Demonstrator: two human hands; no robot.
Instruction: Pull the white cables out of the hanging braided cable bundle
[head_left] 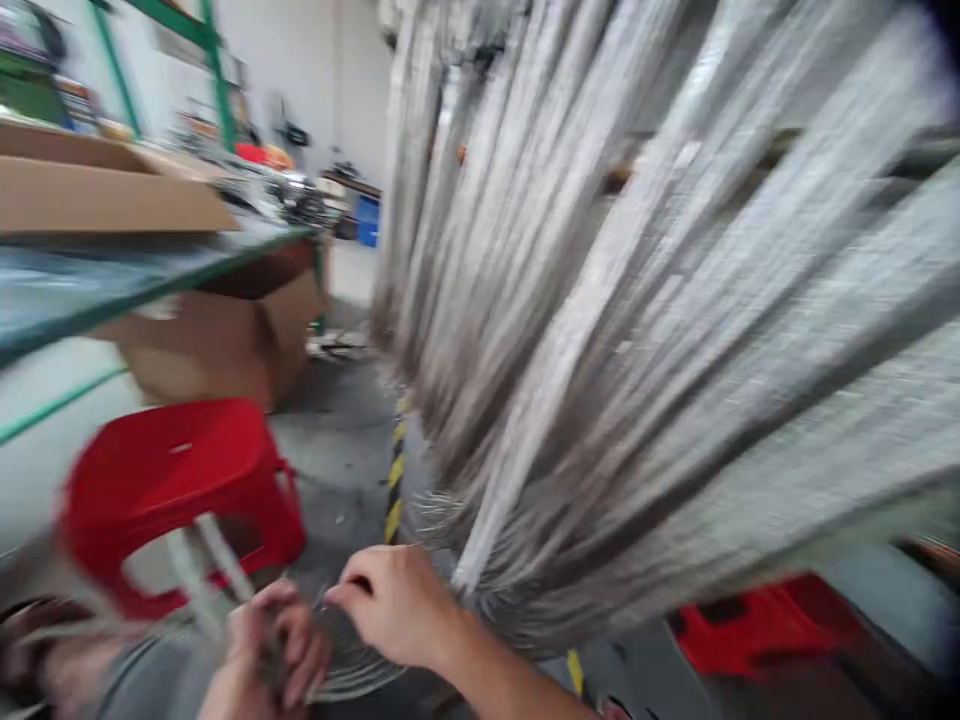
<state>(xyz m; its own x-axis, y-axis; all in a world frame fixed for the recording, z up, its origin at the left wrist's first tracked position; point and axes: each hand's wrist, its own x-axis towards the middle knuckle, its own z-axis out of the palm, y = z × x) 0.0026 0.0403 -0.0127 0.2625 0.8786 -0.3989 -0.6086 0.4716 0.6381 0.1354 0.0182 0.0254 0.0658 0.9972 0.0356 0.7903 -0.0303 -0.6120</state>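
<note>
The left hand [277, 640] grasps pale strips [225, 558]; whether the curled right hand [397, 605] grips anything is indeterminable.

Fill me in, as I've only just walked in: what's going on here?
A person's left hand is curled near some pale strips, and the right hand is close by, thumb and finger near each other. Blur hides whether either grips anything. Long bundles of strands hang to the right; a red stool stands to the left, near a bench bearing a cardboard box.
</note>
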